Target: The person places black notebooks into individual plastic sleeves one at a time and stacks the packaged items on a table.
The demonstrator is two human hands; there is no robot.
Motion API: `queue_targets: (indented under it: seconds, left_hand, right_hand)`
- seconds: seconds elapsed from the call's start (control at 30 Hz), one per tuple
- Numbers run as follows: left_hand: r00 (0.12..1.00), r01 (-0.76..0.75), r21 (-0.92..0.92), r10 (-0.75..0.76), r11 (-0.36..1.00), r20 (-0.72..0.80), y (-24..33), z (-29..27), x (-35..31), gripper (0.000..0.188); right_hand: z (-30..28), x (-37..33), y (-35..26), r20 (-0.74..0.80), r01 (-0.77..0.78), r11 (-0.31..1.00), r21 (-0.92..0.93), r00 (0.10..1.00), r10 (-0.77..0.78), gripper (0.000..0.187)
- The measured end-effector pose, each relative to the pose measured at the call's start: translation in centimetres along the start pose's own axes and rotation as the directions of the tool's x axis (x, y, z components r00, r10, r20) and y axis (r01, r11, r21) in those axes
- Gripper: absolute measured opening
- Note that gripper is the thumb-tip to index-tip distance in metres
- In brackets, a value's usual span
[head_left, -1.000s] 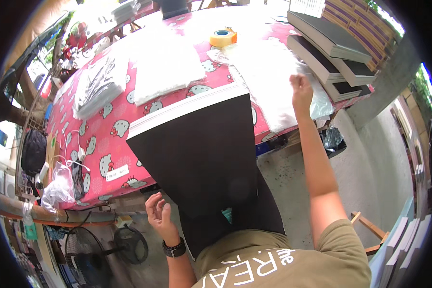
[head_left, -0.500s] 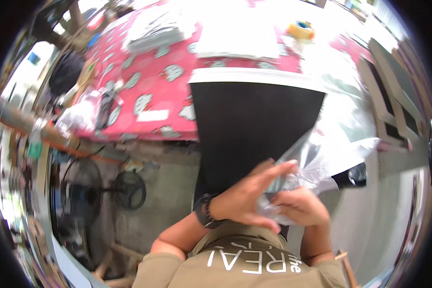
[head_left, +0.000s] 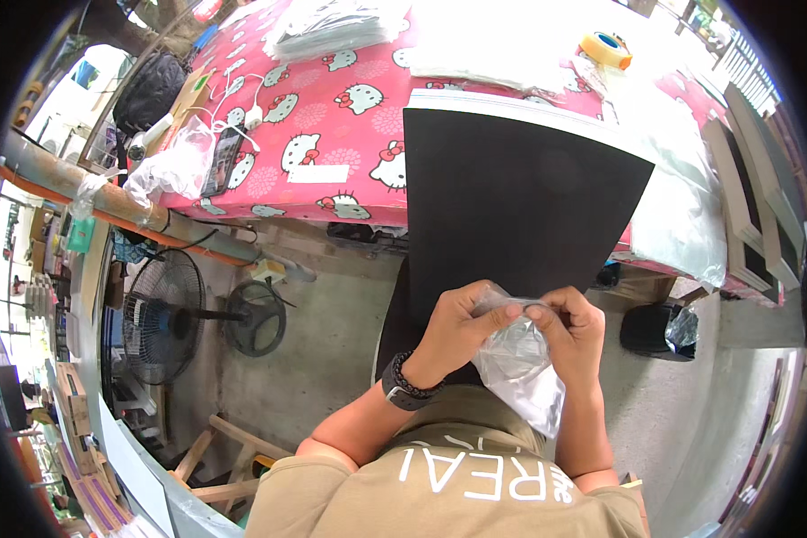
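Both my hands pinch the upper edge of a clear plastic bag (head_left: 516, 354) close in front of my body, with thumbs nearly meeting. My left hand (head_left: 457, 328), with a dark band and watch at its wrist, is closed on the bag's left side. My right hand (head_left: 576, 334) grips the same edge on the right. Below the hands the plastic hangs loosely, crumpled, toward my shirt. Just beyond them a large black sheet (head_left: 520, 193) slopes from the table toward my lap. White sheets (head_left: 529, 112) show along its far edge.
A pink cartoon-print tablecloth (head_left: 332, 117) carries stacked plastic-wrapped sheets (head_left: 332, 31), a tape roll (head_left: 606, 51), a phone (head_left: 224, 160) and clear plastic film (head_left: 677, 202). Boards (head_left: 749, 188) lean at right above a black bin (head_left: 659, 330). A fan (head_left: 163, 314) stands at left.
The plastic that spread from my hands toward the table's right side now hangs gathered below them. My hands have moved level, side by side. The view has shifted.
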State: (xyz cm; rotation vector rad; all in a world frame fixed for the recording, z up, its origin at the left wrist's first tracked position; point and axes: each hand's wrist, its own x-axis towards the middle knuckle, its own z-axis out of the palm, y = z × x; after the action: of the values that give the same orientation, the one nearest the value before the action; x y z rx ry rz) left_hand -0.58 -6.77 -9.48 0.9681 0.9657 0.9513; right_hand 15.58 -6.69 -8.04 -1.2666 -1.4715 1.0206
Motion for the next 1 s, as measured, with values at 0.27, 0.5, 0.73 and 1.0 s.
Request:
queue_targets:
  seconds: [0.27,0.5,0.73,1.0]
  left_hand:
    - [0.991,-0.127,-0.150,0.118,0.981,-0.069,-2.2,1.2,0.5,0.018]
    - [0.998,-0.048,-0.480,0.066,0.876,0.021,-3.3,1.4,-0.1,0.023]
    - [1.000,0.015,-0.547,-0.011,0.837,0.011,-2.4,2.3,-0.1,0.025]
    - [0.995,0.083,-0.617,-0.094,0.782,0.016,-3.7,1.7,-0.2,0.029]
  right_hand:
    - [1.0,-0.8,1.4,-0.055,0.115,0.986,-0.117,0.991,-0.122,0.014]
    - [1.7,-0.4,1.2,-0.118,0.167,0.976,-0.141,0.976,-0.184,0.013]
    - [1.6,-0.8,1.8,-0.209,0.127,0.990,-0.057,0.968,-0.136,0.011]
    - [1.6,-0.1,2.4,-0.193,0.102,0.984,-0.149,0.973,-0.130,0.012]
